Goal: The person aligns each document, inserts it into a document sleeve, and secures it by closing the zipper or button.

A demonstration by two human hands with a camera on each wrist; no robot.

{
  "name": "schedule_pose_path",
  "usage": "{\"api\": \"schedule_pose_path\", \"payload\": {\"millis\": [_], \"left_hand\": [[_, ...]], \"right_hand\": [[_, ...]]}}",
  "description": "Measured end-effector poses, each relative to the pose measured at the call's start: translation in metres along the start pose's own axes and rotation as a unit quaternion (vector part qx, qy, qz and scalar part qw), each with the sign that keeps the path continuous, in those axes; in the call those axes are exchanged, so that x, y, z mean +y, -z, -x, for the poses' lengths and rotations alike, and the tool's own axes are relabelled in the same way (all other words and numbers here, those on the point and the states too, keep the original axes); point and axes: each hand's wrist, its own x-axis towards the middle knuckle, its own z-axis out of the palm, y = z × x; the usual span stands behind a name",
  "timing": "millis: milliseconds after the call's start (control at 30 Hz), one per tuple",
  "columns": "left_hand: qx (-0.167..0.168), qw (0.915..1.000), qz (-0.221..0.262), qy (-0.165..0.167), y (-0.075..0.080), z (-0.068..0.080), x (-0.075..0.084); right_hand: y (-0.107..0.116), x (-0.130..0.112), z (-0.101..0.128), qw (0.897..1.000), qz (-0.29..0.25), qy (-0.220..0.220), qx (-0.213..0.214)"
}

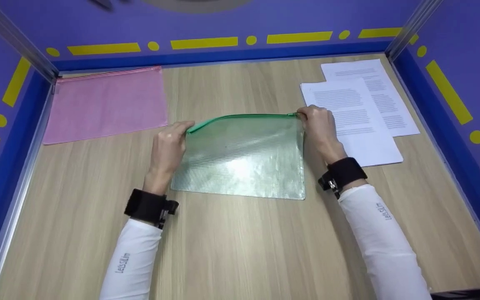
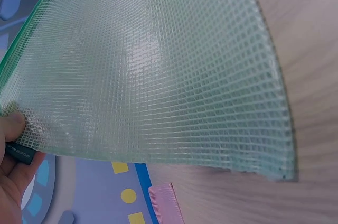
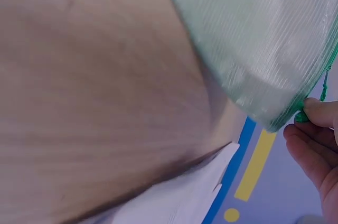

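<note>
A translucent green mesh zip pouch [image 1: 240, 156] is held up between both hands, its green zipper edge [image 1: 256, 115] at the far side. My left hand [image 1: 168, 143] pinches the pouch's upper left corner; in the left wrist view a small dark tag [image 2: 20, 152] shows between the thumb and fingers. At the upper right corner, my right hand [image 1: 320, 127] pinches the zipper's end between thumb and fingers. Close to those fingers, a small green zipper pull [image 3: 324, 89] hangs in the right wrist view. The pouch looks flat, with its zipper edge bowed on the left.
A pink zip pouch [image 1: 108, 104] lies at the back left of the wooden table [image 1: 240, 246]. Two overlapping stacks of printed paper [image 1: 344, 112] lie at the back right, beside my right hand. Blue-purple panels [image 1: 206, 25] with yellow marks border the table.
</note>
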Motion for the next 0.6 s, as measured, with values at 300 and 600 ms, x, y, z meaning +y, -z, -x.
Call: {"api": "schedule_pose_path", "payload": {"millis": [300,600], "left_hand": [[0.009,0.9999,0.009,-0.005,0.0,0.0,-0.004],[0.016,0.9998,0.013,-0.003,0.001,0.001,-0.005]], "right_hand": [[0.006,0.018,0.003,1.0,0.02,-0.019,-0.003],[0.01,0.029,0.004,0.999,0.033,-0.016,0.01]]}}
